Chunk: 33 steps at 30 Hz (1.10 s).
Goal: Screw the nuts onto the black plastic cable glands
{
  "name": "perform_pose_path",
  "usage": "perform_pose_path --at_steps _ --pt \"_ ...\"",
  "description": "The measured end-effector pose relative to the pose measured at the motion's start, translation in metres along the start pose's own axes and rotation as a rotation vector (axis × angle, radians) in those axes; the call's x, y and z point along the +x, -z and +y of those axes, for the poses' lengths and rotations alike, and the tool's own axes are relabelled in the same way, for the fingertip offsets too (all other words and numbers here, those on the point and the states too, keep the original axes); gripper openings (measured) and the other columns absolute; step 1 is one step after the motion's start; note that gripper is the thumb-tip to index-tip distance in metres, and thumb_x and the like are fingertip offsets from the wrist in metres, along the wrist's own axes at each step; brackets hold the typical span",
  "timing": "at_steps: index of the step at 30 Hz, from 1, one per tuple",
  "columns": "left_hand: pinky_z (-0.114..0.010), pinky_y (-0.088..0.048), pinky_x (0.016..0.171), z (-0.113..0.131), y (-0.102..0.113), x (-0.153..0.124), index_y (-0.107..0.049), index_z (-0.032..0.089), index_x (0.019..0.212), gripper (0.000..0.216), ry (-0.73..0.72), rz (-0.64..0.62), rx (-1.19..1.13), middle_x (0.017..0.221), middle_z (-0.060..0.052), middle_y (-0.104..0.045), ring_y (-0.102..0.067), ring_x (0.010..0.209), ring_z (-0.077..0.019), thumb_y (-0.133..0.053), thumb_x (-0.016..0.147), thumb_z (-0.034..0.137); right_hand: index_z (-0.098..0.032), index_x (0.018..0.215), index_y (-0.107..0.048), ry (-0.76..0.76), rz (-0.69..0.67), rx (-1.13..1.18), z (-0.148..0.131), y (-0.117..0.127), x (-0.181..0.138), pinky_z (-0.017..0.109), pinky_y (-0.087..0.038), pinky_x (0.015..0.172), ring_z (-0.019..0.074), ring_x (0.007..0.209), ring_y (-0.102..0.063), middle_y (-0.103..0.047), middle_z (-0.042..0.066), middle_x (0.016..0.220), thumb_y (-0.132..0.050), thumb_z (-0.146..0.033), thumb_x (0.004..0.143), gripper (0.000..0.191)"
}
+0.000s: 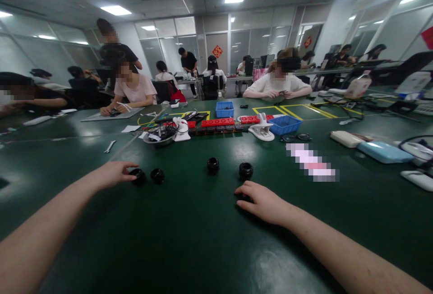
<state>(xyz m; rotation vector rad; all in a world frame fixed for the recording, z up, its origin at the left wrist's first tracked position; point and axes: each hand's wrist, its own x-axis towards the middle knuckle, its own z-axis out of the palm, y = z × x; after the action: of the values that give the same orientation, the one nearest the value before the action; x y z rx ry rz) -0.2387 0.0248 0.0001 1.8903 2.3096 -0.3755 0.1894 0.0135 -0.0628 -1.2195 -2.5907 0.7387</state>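
My left hand [117, 173] rests on the green table [162, 240], its thumb and fingertips closed on a black ring-shaped part [138, 176]. Just right of that part sits a second black part [157, 176]. Two more, a black ring [213, 165] and a black ring with a wide round hole [246, 171], stand upright on the table nearer the middle. Below the wide-holed ring lies my right hand [259, 200], fingers curled and thumb bent in. Something dark shows between its thumb and forefinger, too hidden to name.
Farther back are a bowl of dark parts [160, 138], a red power strip [219, 122], white clips [262, 128] and blue bins [286, 125]. A wrench [110, 146] lies left; glasses [296, 137] and a light-blue case [384, 151] lie right. Several people sit beyond.
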Motion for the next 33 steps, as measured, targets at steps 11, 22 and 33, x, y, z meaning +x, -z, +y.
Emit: perform_pose_path --at_steps 11,22,33 --pt "-0.038 -0.05 0.075 0.031 0.021 0.048 -0.052 0.014 0.111 0.028 -0.071 -0.145 -0.019 0.108 -0.007 -0.056 -0.058 0.09 -0.0199 -0.051 0.088 0.029 -0.018 0.109 -0.058 0.006 0.006 -0.001 0.001 -0.001 0.001 0.033 -0.043 0.082 0.0199 0.091 -0.055 -0.056 0.009 0.101 -0.049 -0.039 0.082 0.035" --pt "-0.039 -0.049 0.077 0.11 0.03 0.058 -0.051 0.015 0.112 0.028 -0.25 -0.134 0.049 0.11 -0.007 -0.055 -0.057 0.092 -0.0206 -0.052 0.088 0.029 -0.019 0.109 -0.058 0.017 0.018 0.007 0.002 -0.002 -0.001 0.034 -0.043 0.081 0.0202 0.09 -0.055 -0.056 0.008 0.102 -0.048 -0.042 0.082 0.037" --pt "-0.035 -0.045 0.083 0.156 0.027 0.019 -0.056 0.018 0.108 0.03 -0.52 -0.052 0.108 0.108 -0.006 -0.06 -0.057 0.096 -0.0216 -0.058 0.082 0.032 -0.018 0.105 -0.06 0.046 0.179 0.109 0.002 -0.005 0.002 0.028 -0.045 0.068 0.0154 0.075 -0.056 -0.06 0.005 0.087 -0.05 -0.032 0.081 0.029"
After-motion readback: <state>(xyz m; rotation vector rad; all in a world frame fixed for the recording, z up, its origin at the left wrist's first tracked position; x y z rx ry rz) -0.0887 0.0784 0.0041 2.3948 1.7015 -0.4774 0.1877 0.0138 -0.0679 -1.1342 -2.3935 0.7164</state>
